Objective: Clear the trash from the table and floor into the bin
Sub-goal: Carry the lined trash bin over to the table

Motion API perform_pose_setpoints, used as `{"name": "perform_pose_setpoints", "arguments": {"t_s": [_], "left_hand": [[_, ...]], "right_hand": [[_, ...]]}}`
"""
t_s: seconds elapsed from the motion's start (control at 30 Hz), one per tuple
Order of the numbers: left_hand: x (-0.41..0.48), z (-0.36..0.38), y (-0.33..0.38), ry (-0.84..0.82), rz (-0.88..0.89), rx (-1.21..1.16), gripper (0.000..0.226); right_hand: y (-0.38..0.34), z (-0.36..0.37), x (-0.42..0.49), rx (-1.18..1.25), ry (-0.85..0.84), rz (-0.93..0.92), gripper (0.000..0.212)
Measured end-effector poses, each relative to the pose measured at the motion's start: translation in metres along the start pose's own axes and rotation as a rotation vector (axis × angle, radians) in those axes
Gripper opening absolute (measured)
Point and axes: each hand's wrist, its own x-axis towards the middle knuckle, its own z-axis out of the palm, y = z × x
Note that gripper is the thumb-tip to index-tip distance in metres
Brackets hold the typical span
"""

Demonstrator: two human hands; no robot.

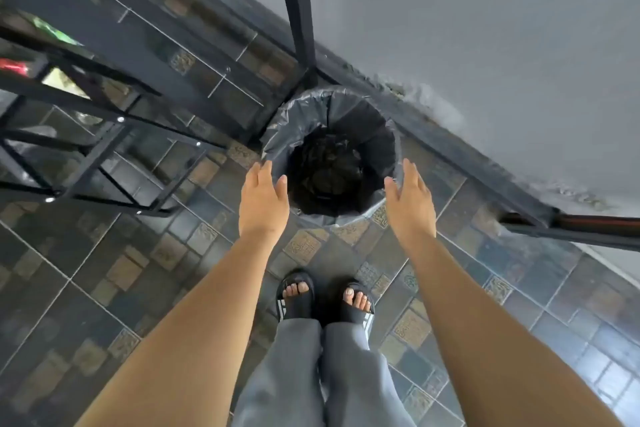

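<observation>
Far left, upper edge: green thing (55,32) and red thing (14,66), both blurred, seen through a black metal frame (104,149); kind not readable. Frame bars crossing at angles, w/ small bright bolt heads (120,119), standing on a floor (104,270) of dark blue-grey and tan patterned tiles.

Next, L hand (264,199): back of hand up, fingers straight and slightly spread, gripping nothing, thumb toward the bin. Fingertips at the near-left rim; touching or just above, can't tell.

Centre: bin (360,121), round, on the floor in the corner btwn frame and wall, right at the foot of a black upright post (294,0). Lined w/ a grey-black plastic bag (277,128), edge folded out over the rim, wrinkled, slightly glossy. Down inside: dark crumpled contents (327,170), too dim to tell item by item.

Below centre: black sandals (296,295) w/ white stripes, toes showing, and grey trousers (311,374), just short of the bin.

Then R hand (410,204): mirror of the L, fingers straight and relaxed, holding nothing, at the near-right rim.

Right: pale grey wall (485,28), scuffed and flaking along its base; black bar (588,224) w/ a reddish stripe low at the far right edge.
</observation>
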Motion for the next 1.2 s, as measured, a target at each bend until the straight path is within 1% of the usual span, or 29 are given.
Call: {"name": "perform_pose_setpoints", "arguments": {"t_s": [0.1,0.23,0.4,0.53,0.63,0.7,0.9,1.0,1.2], "left_hand": [[0.025,0.027,-0.022,0.037,-0.024,0.017,0.050],[0.054,0.055,-0.043,0.071,-0.035,-0.022,0.050],[0.080,0.070,-0.051,0.071,0.013,-0.163,0.045],[0.094,0.075,-0.044,0.131,-0.013,-0.290,0.043],[0.099,0.079,-0.039,0.182,-0.069,-0.414,0.043],[0.096,0.078,-0.035,0.202,-0.098,-0.444,0.041],[0.060,0.038,-0.017,0.181,-0.143,-0.429,0.040],[0.027,-0.001,0.005,0.171,-0.143,-0.408,0.040],[-0.051,-0.096,0.054,0.214,-0.148,-0.407,0.040]], "right_hand": [[0.013,0.023,0.033,-0.029,0.050,-0.011,0.053],[0.028,0.047,0.066,-0.021,0.077,-0.036,0.053],[0.032,0.063,0.090,0.104,0.073,-0.078,0.052],[0.029,0.072,0.095,0.220,0.098,-0.033,0.050],[0.025,0.074,0.094,0.278,0.123,0.017,0.048],[0.022,0.070,0.090,0.306,0.128,0.047,0.048],[0.004,0.036,0.043,0.322,0.114,0.083,0.049],[-0.015,0.004,0.005,0.341,0.119,0.107,0.049],[-0.067,-0.078,-0.080,0.359,0.127,0.062,0.050]]}}
